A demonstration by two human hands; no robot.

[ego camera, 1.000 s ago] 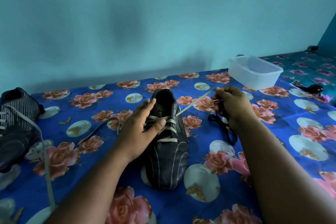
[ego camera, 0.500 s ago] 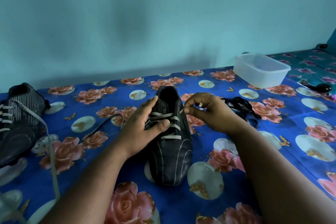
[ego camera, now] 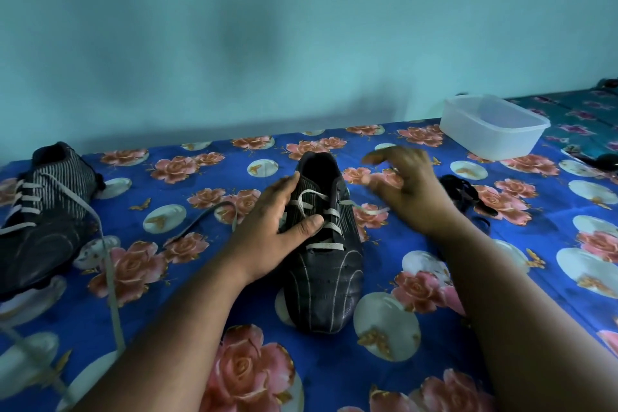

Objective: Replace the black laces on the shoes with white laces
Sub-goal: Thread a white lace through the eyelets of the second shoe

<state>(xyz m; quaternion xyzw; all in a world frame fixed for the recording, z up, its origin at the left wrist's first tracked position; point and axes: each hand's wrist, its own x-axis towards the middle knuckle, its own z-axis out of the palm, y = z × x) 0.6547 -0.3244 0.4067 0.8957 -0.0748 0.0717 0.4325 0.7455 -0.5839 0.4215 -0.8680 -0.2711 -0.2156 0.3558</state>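
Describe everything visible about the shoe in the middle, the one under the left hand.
The middle shoe is dark, leather-looking, with thin pale lines along its toe. It stands upright on the floral blue cloth, toe toward the camera. A white lace crosses its eyelets, loose ends trailing to both sides. The left hand rests on its left side, thumb across the lacing.
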